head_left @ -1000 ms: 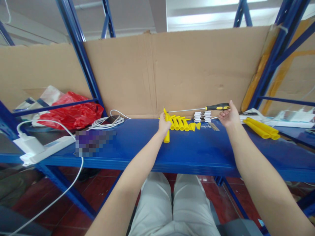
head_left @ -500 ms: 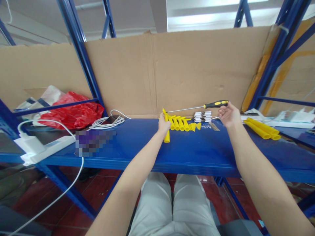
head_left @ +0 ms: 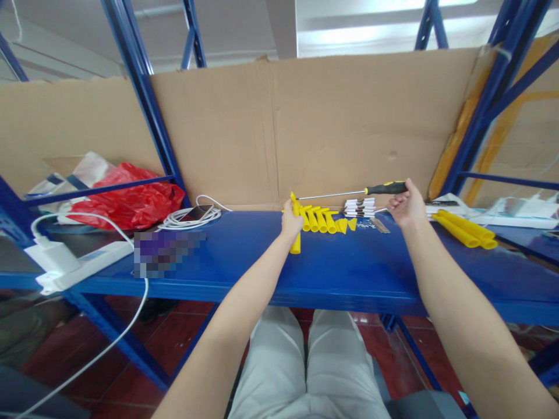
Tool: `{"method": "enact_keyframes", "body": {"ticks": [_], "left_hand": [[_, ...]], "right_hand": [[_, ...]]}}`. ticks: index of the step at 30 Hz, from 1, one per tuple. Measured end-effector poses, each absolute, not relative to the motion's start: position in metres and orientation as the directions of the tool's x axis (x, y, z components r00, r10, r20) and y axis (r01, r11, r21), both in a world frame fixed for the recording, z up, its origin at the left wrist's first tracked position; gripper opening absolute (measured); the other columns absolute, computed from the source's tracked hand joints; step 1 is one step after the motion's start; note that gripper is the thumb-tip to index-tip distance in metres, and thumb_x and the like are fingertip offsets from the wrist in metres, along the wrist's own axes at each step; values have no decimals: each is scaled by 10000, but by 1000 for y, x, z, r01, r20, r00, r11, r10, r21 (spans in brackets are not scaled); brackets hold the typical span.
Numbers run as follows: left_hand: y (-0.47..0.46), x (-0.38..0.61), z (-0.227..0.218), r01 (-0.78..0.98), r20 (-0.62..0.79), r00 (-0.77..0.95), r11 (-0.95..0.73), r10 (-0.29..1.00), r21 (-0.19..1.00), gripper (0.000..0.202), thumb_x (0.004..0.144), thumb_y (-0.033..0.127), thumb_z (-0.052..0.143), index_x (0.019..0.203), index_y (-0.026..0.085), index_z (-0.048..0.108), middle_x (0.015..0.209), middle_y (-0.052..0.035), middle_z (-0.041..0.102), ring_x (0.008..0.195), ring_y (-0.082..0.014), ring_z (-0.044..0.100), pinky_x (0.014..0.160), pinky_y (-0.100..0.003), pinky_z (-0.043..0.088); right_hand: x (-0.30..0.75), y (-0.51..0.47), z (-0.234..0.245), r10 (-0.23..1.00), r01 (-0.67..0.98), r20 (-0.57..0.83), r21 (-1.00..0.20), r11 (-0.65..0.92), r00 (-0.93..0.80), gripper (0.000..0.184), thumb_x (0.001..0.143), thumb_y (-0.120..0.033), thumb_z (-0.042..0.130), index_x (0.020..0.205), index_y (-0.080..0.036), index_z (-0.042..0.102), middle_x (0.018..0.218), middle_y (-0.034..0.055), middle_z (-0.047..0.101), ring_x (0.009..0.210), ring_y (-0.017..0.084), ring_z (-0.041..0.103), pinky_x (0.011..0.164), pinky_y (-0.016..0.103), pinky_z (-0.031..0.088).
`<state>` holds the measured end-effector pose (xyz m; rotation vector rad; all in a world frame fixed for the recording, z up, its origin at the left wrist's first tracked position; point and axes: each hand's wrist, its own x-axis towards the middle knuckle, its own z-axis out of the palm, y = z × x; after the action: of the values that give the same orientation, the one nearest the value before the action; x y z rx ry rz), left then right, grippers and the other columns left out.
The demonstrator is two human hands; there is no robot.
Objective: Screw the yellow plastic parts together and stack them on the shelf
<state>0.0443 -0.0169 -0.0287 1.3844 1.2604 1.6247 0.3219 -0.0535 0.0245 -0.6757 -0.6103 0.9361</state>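
My left hand (head_left: 292, 221) is wrapped round a yellow plastic handle (head_left: 296, 243), held upright with its lower end near the blue shelf. In my right hand (head_left: 408, 206), the fingertips grip the butt of a screwdriver (head_left: 386, 188) with a black and yellow handle. Its long shaft runs left, nearly level, to the top of the yellow handle; the tip's exact contact is too small to make out. Just right of my left hand lies a row of several similar yellow handles (head_left: 321, 222). Small yellow wedge-shaped pieces (head_left: 341, 225) lie beyond them.
White bundles (head_left: 359, 207), tiny metal bits (head_left: 365, 223) and flat metal strips (head_left: 380, 226) lie between my hands. Yellow tubes (head_left: 465, 230) rest at right. A power strip (head_left: 96, 262), coiled white cable (head_left: 192, 217) and red plastic bag (head_left: 131, 198) are left. Cardboard (head_left: 349, 128) stands behind.
The screwdriver has turned about its length, so its yellow marks show differently, and its handle sits slightly farther right. My left hand and the yellow handle have barely moved.
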Motion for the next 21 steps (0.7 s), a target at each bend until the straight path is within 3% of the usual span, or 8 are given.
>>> {"method": "enact_keyframes", "body": {"ticks": [7, 11, 17, 21], "left_hand": [[-19, 47, -29, 109, 378, -170, -363, 910, 925, 663, 703, 35, 710, 1296, 282, 544, 1293, -87, 643, 1123, -248, 651, 824, -310, 566], [-20, 49, -29, 92, 401, -130, -391, 907, 916, 673, 707, 34, 704, 1314, 274, 541, 1318, -90, 629, 1162, -253, 630, 864, -329, 571], [-21, 50, -28, 72, 387, -111, -381, 915, 922, 702, 693, -17, 654, 1320, 271, 522, 1298, -71, 640, 1131, -234, 645, 892, -337, 572], [-25, 50, -24, 87, 320, -116, -312, 940, 946, 766, 659, -105, 545, 1347, 226, 481, 1264, -83, 659, 1041, -218, 679, 835, -324, 583]], "right_hand": [[311, -67, 30, 848, -609, 45, -676, 415, 528, 424, 941, -361, 464, 624, -240, 210, 385, -63, 184, 336, 89, 193, 277, 214, 216], [304, -75, 33, 823, -642, -3, -627, 441, 568, 376, 965, -336, 366, 631, -221, 236, 407, -69, 206, 320, 59, 192, 278, 170, 173], [303, -74, 31, 827, -649, -10, -624, 435, 563, 334, 973, -335, 335, 664, -236, 255, 436, -82, 241, 310, 61, 204, 268, 171, 173], [309, -66, 25, 829, -603, 41, -667, 438, 558, 305, 974, -336, 294, 687, -241, 256, 457, -96, 235, 310, 60, 197, 266, 161, 178]]}}
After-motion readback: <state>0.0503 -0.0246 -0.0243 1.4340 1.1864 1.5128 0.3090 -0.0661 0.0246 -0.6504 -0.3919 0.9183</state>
